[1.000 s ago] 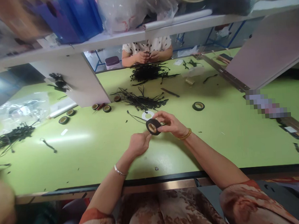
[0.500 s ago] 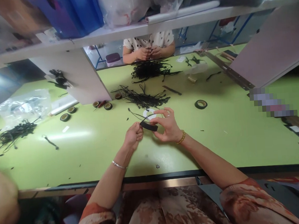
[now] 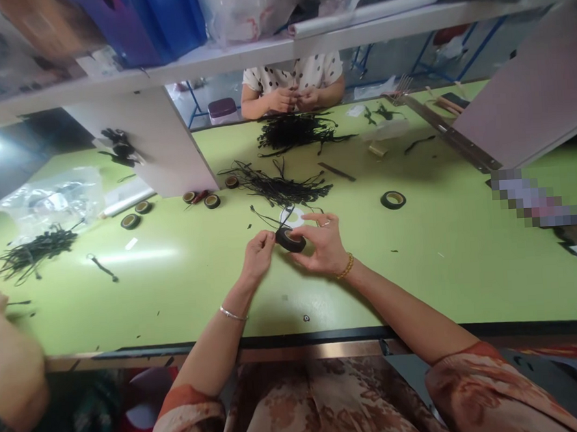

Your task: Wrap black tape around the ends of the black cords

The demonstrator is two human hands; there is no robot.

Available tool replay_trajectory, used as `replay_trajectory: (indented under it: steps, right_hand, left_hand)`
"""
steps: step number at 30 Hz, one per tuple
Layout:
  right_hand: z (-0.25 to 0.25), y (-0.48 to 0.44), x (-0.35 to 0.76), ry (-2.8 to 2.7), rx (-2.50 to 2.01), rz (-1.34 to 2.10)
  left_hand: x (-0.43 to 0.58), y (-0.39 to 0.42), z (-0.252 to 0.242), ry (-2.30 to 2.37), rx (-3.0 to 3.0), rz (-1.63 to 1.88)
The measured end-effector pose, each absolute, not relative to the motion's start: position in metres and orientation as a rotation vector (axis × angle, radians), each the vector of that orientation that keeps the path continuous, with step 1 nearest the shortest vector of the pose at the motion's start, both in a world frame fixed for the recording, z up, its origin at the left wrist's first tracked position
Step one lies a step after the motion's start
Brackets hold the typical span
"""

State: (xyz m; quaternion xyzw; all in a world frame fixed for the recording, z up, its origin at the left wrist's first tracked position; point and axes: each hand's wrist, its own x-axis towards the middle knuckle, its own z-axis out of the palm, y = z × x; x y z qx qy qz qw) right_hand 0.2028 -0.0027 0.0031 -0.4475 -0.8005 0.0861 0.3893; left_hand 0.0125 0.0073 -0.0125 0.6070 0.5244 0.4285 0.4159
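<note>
My left hand (image 3: 258, 255) is closed, thumb and forefinger pinched at the left side of a roll of black tape (image 3: 291, 240). Its fingertips seem to hold a thin black cable (image 3: 265, 215), part of which shows just above and behind the roll; the exact grip is too small to make out. With fingers curved around the roll's right side, my right hand (image 3: 323, 245) holds it tilted, its open core showing. Behind it on the table lies a white disc (image 3: 292, 216). Beyond that is a loose pile of black cables (image 3: 287, 187).
Another tape roll (image 3: 393, 200) lies to the right, with several more by the white divider (image 3: 181, 144). A second cable heap (image 3: 293, 131) sits before a person opposite. At left are a cable bundle (image 3: 41, 250) and a co-worker's arm (image 3: 13, 350). A loaded shelf (image 3: 239, 56) spans above.
The tape roll has turned in my right hand, so its core now faces up toward me. My left fist has loosened into a pinch. A co-worker's hand has come further in at left.
</note>
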Motion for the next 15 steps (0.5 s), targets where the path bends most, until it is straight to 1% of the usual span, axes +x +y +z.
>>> replay_trajectory:
  steps: [3,6,8,11,15]
  right_hand:
    - [0.0047,-0.0027,0.2013,-2.066,-1.207,0.438]
    - [0.0051,-0.0026,0.1998,-2.067,-1.268,0.671]
    - [0.0047,-0.0025,0.1992,-2.052,-1.279,0.746]
    - [0.0044,-0.0023,0.1992,-2.052,-1.245,0.742]
    - [0.0045,-0.0028,0.2005,-2.108,-1.189,0.599]
  left_hand:
    - [0.0096,0.0065,-0.0104,1.345,1.677,1.066]
    - [0.0104,0.0021,-0.0056,1.362,1.703,0.958]
    - [0.0121,-0.0004,-0.0038,1.355,1.67,0.884]
    - [0.0138,-0.0011,-0.0038,1.304,1.625,0.832]
    - [0.0118,0.0019,-0.0033,1.305,1.626,0.839]
